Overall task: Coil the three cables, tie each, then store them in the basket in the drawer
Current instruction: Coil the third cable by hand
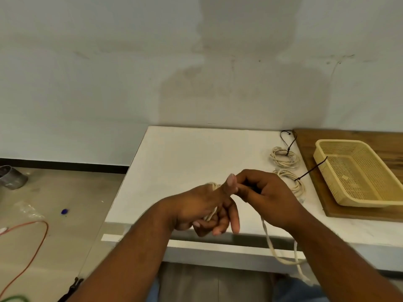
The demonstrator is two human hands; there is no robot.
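Left hand clenched round the third cable: cream loops run over the back of the hand at the thumb base and down through the palm, with the lower fingers curled on them. Thumb sticks up. Index and middle fingers are straighter and point down toward the table's front edge.

Right hand is just beside it, fingertips at the left thumb, pinching a dark strand. Too small to tell what it is. Cable's free tail comes out from under the right hand, hangs past the front edge, loops back up, and ends low in frame.

Head view, rest of it:
- Both hands are over the near part of the white table.
- 2 more cream cables lie coiled on the table to the right: far coil and near coil, close to each other, each bound with a dark tie.
- Near coil's tie stretches right, onto the basket's rim.
- Basket, tan plastic mesh with nothing in it, sits on a wooden board at the table's right end.
- Floor, left: grey cylinder near the wall, small blue bit.
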